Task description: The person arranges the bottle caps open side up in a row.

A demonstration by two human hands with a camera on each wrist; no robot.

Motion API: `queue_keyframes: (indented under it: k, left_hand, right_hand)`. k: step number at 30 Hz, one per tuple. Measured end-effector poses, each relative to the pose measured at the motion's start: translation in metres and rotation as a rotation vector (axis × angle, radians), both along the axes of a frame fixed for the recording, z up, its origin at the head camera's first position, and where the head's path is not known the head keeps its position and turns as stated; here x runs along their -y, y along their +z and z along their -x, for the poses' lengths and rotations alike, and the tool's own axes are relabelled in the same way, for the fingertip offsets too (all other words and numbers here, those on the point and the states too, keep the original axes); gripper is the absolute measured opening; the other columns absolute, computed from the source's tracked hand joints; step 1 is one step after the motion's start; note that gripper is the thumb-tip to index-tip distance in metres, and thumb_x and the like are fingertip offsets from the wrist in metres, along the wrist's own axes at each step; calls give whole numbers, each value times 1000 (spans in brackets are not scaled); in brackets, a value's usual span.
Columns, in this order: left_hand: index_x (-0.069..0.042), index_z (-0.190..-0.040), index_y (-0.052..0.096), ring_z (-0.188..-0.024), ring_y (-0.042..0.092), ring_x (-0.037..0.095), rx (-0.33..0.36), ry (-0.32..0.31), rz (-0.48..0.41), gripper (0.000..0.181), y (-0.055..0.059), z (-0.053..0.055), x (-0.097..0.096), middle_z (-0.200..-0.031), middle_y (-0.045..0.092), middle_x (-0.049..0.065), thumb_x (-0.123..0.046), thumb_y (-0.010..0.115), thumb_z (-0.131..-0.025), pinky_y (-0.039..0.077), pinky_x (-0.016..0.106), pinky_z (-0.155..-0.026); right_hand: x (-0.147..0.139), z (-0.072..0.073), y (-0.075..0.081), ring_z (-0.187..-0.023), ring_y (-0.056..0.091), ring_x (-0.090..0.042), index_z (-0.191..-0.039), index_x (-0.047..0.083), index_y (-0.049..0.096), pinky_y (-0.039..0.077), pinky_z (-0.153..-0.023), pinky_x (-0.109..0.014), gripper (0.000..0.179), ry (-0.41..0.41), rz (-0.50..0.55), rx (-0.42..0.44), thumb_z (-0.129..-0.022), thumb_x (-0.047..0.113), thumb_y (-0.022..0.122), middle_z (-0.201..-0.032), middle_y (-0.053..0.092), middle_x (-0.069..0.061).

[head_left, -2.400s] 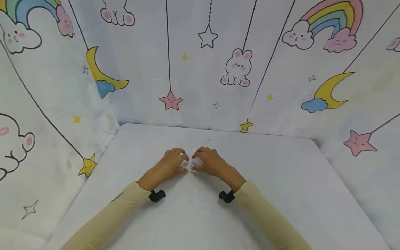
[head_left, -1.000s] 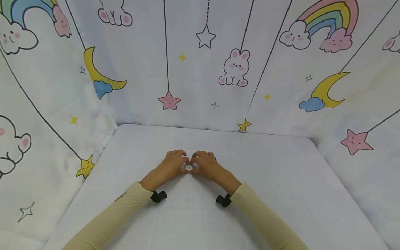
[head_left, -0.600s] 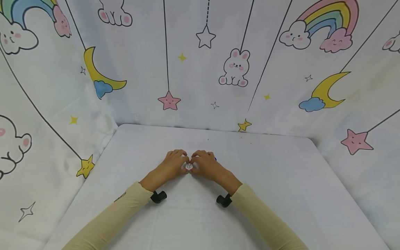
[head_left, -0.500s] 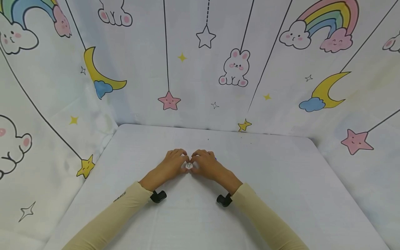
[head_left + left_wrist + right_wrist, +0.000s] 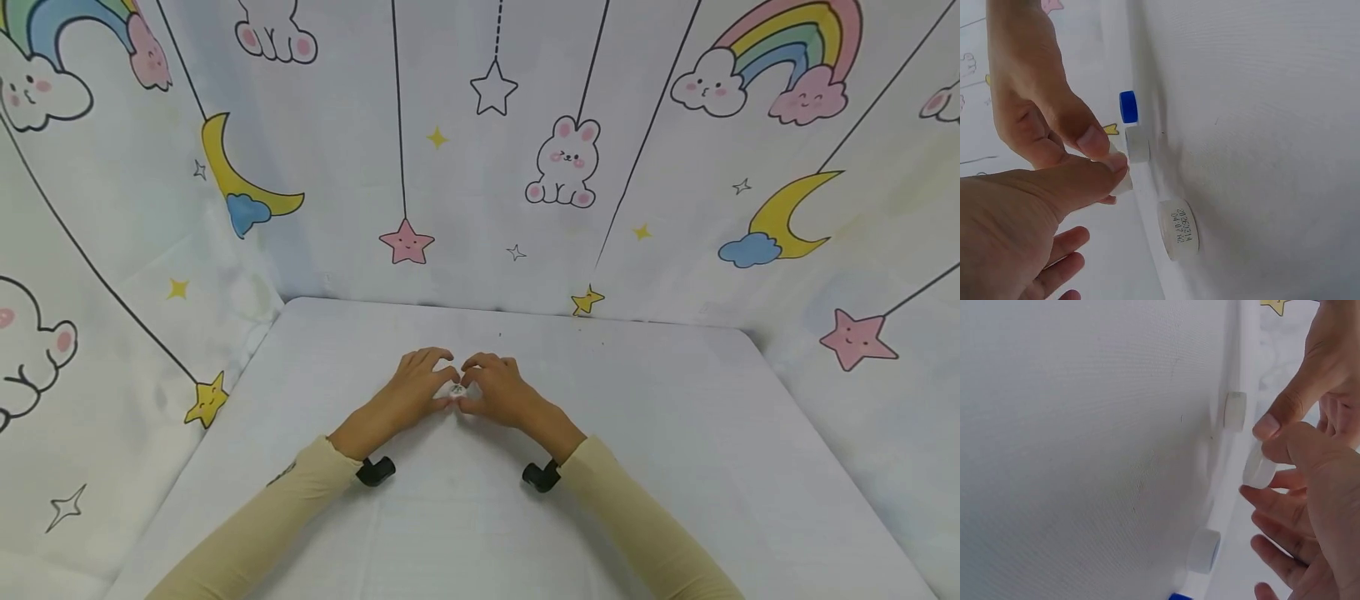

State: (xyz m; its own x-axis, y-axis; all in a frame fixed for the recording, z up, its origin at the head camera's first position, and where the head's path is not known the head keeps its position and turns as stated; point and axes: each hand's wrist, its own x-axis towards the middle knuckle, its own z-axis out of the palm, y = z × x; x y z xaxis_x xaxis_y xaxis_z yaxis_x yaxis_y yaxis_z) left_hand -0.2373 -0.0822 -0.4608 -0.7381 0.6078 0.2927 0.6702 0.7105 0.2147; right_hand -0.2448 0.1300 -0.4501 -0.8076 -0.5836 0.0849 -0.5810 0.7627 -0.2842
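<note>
Near the middle of the white table, a small white bottle cap [image 5: 457,390] is held off the surface between my two hands. My left hand [image 5: 411,388] holds its left side with thumb and finger, other fingers spread. Opposite, my right hand [image 5: 504,392] pinches it with thumb and fingers, the thumbs almost meeting. In the right wrist view the held cap [image 5: 1259,470] is tilted. On the table below, the left wrist view has a white cap with printed digits [image 5: 1179,230], a second white cap [image 5: 1137,145] and a blue cap [image 5: 1128,107].
The white table [image 5: 480,517] ends at a back edge against a cloth [image 5: 337,167] printed with stars, moons and rabbits. A black wrist camera [image 5: 377,472] sits under the left cuff, and another camera [image 5: 542,477] under the right. A few dark specks lie toward the back.
My hands, apart 2.4 s ago, came together round a white cap. Since half a second ago they have shifted slightly away from me and the left fingers have spread; the blue bit beside the right hand is hidden.
</note>
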Motion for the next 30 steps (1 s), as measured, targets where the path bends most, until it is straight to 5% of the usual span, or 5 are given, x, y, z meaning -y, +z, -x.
queue_keyframes:
  k: [8,21,25,30]
  left_hand:
    - [-21,-111,78,-137,50,38,-65,-70,-33,21,1,-1,1,-141,59,14,-20,85,-91,42,58,-109]
    - [-19,-107,81,-136,53,36,-125,-73,-24,16,3,-1,1,-139,62,10,-17,84,-92,45,55,-109]
    - [-17,-109,80,-137,52,36,-76,-42,-32,14,3,0,-1,-141,61,10,-17,81,-95,45,56,-109]
    - [-14,-113,80,-143,45,37,90,42,-77,16,3,3,-2,-147,57,11,-21,76,-99,40,59,-112]
  right_hand:
    - [-1,1,-1,-138,53,-28,-99,16,81,37,-109,-63,19,-6,22,14,-97,34,75,-137,66,-7]
    - [-4,2,-3,-136,55,-29,-107,16,83,32,-110,-69,26,-18,68,38,-102,37,69,-138,67,-9]
    - [-5,2,-5,-134,57,-28,-109,18,81,34,-109,-67,27,-43,53,24,-104,40,66,-135,67,-7]
    - [-7,2,-5,-129,60,-24,-119,18,75,38,-108,-62,28,-52,33,3,-103,40,68,-134,67,-4]
